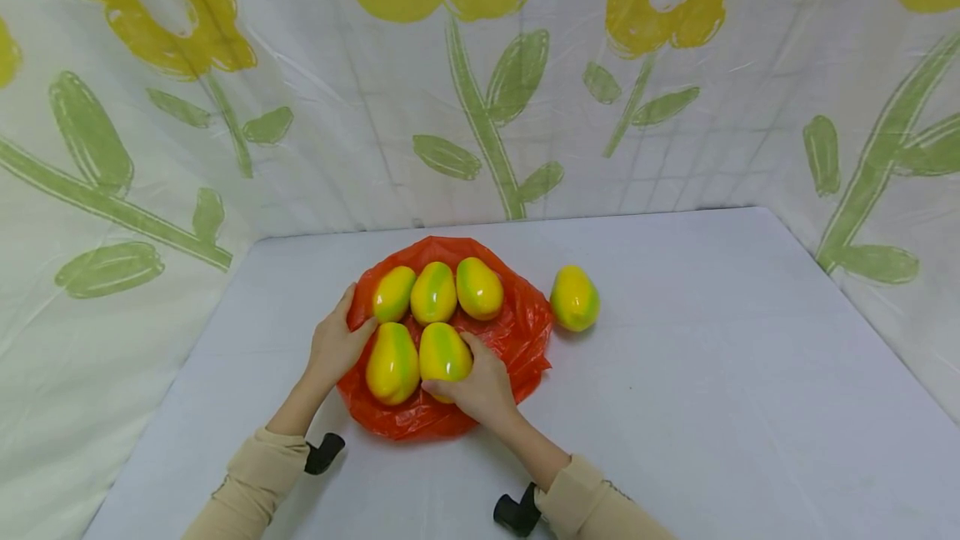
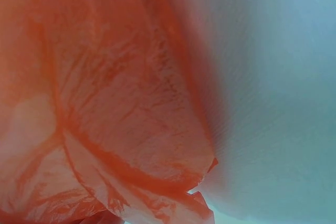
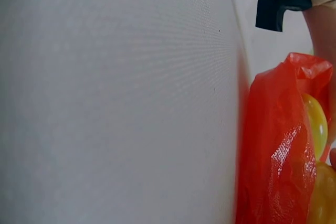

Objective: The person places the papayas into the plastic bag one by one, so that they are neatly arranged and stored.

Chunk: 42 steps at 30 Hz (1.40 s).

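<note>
In the head view, a red plastic bag (image 1: 525,336) lies spread on the table, with several glossy yellow fruits streaked with green, shaped like mangoes or papayas, on it. Three sit in a back row, one of them the middle fruit (image 1: 433,293). At the front left is another fruit (image 1: 393,363). My right hand (image 1: 486,386) grips the front right fruit (image 1: 446,350) between thumb and fingers. My left hand (image 1: 335,344) holds the bag's left edge, its thumb over the red plastic. In the left wrist view, crumpled bag plastic (image 2: 121,103) hides the fingers.
One more yellow-green fruit (image 1: 574,298) stands on the white table (image 1: 712,373), just right of the bag. A curtain with yellow flowers (image 1: 480,115) hangs behind the table. Black camera mounts (image 1: 517,513) stick out from both wrists.
</note>
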Tool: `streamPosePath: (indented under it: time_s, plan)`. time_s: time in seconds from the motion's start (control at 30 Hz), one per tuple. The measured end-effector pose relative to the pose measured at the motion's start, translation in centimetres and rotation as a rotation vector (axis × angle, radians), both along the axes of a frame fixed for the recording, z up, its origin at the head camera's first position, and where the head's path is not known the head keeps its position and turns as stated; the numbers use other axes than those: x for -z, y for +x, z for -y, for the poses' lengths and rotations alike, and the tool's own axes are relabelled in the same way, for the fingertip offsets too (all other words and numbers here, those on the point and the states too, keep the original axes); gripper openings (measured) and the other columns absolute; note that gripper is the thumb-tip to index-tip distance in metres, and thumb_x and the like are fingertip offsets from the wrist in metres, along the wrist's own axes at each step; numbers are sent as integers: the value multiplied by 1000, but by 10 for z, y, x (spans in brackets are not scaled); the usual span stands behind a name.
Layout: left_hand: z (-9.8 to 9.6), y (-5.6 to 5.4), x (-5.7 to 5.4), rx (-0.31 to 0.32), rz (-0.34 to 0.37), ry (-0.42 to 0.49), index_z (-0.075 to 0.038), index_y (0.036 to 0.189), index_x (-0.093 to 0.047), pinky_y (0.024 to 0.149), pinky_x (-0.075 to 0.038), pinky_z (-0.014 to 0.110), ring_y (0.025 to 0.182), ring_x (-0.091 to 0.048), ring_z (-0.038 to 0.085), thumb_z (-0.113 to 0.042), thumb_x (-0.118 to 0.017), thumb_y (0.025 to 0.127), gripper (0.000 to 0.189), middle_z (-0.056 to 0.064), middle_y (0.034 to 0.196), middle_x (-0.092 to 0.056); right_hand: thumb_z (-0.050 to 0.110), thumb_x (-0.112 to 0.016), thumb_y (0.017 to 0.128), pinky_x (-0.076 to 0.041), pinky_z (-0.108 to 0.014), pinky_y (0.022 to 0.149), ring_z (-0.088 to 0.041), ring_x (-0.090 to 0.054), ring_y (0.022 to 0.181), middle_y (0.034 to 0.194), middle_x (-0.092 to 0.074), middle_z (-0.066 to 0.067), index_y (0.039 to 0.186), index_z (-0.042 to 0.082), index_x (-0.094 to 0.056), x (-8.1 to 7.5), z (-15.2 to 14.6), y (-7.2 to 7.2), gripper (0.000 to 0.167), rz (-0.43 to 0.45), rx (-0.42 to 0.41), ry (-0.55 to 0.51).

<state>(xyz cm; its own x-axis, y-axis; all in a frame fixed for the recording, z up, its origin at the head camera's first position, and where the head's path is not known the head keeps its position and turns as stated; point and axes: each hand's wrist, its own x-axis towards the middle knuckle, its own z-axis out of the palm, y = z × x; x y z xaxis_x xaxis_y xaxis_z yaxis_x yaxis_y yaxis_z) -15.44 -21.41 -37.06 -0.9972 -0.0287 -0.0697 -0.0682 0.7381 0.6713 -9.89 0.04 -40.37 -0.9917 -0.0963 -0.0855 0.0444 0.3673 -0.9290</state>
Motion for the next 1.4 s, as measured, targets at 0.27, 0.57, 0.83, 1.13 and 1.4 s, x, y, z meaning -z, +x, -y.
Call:
streamPosePath:
  time_s: [0.27,0.57,0.83,1.13,1.4]
  plan:
    - [-2,0,-2,-2,4,-4,1,154,-16,107,-32,58,133,-36,47,-19,-50,97,69,30,151,-29,29,-83,74,-46,-53,96,-33,-50,117,134,-52,-16,142,0,-42,1,0,-2,84,2,-3,12]
    - [-2,0,-1,-1,9,-4,1,154,-16,107,-32,58,133,-36,47,-18,-50,98,69,30,151,-29,31,-83,74,-45,-55,97,-34,-50,118,136,-51,-17,142,0,-42,1,1,-2,85,2,-6,22]
    - [-2,1,-2,-3,5,-4,1,154,-15,107,-32,58,133,-36,47,-19,-50,98,69,30,151,-29,35,-82,75,-44,-56,97,-35,-48,120,138,-49,-17,144,2,-40,-2,-3,-2,88,30,-26,42]
    - [-2,1,-1,-7,12,14,0,154,-16,106,-34,58,132,-37,47,-18,-50,98,69,29,151,-29,38,-79,79,-40,-59,101,-38,-39,133,146,-43,-17,147,5,-39,-17,-25,-1,86,32,-6,54]
    - [-1,1,-1,-12,7,12,0,154,-15,107,-33,57,133,-35,47,-19,-50,98,69,29,152,-28,34,-73,86,-45,-52,98,-35,-45,130,141,-50,-18,144,4,-45,-37,-64,-12,70,-20,98,7]
